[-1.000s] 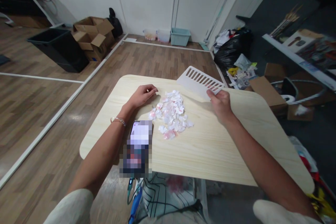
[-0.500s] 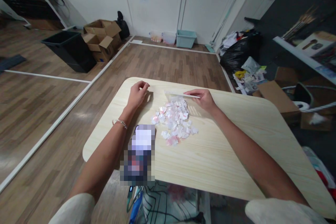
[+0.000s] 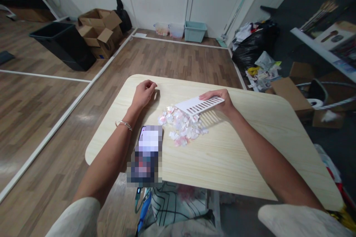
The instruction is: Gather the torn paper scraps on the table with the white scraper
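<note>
A pile of small white and pink paper scraps [image 3: 182, 125] lies in the middle of a pale wooden table [image 3: 222, 155]. My right hand [image 3: 224, 100] grips a white slotted plastic panel [image 3: 198, 104] by its right end and holds it tilted over the far edge of the pile. My left hand [image 3: 143, 92] rests on the table to the left of the pile, fingers curled in, with nothing visible in it. A phone [image 3: 146, 153] lies by my left forearm at the table's near edge.
Beyond the table are cardboard boxes [image 3: 97, 35], a black bin [image 3: 65, 44] and a teal tub [image 3: 194, 31] by the wall. A black rubbish bag [image 3: 251, 50] with litter and more boxes [image 3: 289, 92] stand to the right. A bag [image 3: 172, 207] sits under the table.
My right hand brought the slotted panel from the far right of the table over to the paper pile and tilted it down onto the scraps. My left hand curled shut and shifted slightly left.
</note>
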`<action>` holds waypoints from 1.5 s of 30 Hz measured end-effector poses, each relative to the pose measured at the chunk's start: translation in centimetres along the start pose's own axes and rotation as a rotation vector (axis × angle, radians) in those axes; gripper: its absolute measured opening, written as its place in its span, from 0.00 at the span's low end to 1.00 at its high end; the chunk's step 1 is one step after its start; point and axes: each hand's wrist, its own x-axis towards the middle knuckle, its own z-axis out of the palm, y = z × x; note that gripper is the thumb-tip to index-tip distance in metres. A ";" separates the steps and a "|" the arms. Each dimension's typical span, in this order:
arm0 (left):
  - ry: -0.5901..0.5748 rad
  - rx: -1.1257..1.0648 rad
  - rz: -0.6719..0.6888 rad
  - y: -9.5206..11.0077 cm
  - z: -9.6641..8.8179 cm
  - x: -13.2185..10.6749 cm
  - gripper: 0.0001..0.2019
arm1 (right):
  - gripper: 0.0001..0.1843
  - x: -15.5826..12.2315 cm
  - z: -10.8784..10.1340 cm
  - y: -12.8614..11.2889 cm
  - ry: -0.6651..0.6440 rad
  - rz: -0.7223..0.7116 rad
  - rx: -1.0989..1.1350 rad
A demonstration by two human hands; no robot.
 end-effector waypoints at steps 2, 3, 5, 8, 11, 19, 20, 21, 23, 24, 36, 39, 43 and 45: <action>0.011 0.006 0.005 0.0 0.1 0.1 0.08 | 0.48 -0.8 -0.3 -0.2 0.001 0.002 -0.008; 0.013 0.009 0.012 0.0 0.1 0.1 0.08 | 0.47 -1.3 -0.5 -0.3 -0.001 0.004 -0.014; 0.008 0.012 0.026 -0.1 0.1 0.1 0.08 | 0.45 -2.4 -0.9 -0.5 0.001 0.008 -0.028; -0.015 0.008 0.036 -0.2 0.0 0.2 0.08 | 0.44 -4.2 -1.8 -0.9 0.024 0.015 -0.048; -0.033 0.005 0.039 -0.4 0.0 0.2 0.08 | 0.45 -6.3 -2.9 -1.3 0.078 0.019 -0.068; -0.012 0.029 0.076 -0.8 0.3 0.4 0.08 | 0.41 -12.8 -5.3 -3.8 0.298 0.096 -0.185; -0.011 0.036 0.084 -0.8 0.2 0.4 0.07 | 0.41 -13.4 -5.2 -4.1 0.322 0.105 -0.199; -0.014 0.041 0.091 -0.8 0.2 0.4 0.07 | 0.40 -14.0 -4.9 -4.3 0.343 0.111 -0.211; -0.021 0.042 0.096 -0.7 0.1 0.3 0.08 | 0.37 -15.1 -4.3 -4.7 0.380 0.116 -0.233; -0.025 0.042 0.093 -0.7 0.1 0.3 0.08 | 0.35 -15.5 -3.9 -4.8 0.395 0.114 -0.242; -0.044 0.044 0.074 -0.5 -0.1 0.3 0.07 | 0.13 -19.1 -0.7 -6.7 0.360 0.085 -0.314; -0.049 0.047 0.064 -0.4 0.0 0.2 0.07 | 0.16 -19.5 -0.2 -7.0 0.353 0.066 -0.369; -0.048 0.058 0.057 -0.1 0.0 0.0 0.08 | 0.12 -19.8 0.5 -7.2 0.381 0.034 -0.441; -0.045 0.065 0.051 0.1 -0.1 -0.2 0.08 | 0.12 -19.9 0.9 -7.2 0.422 0.025 -0.479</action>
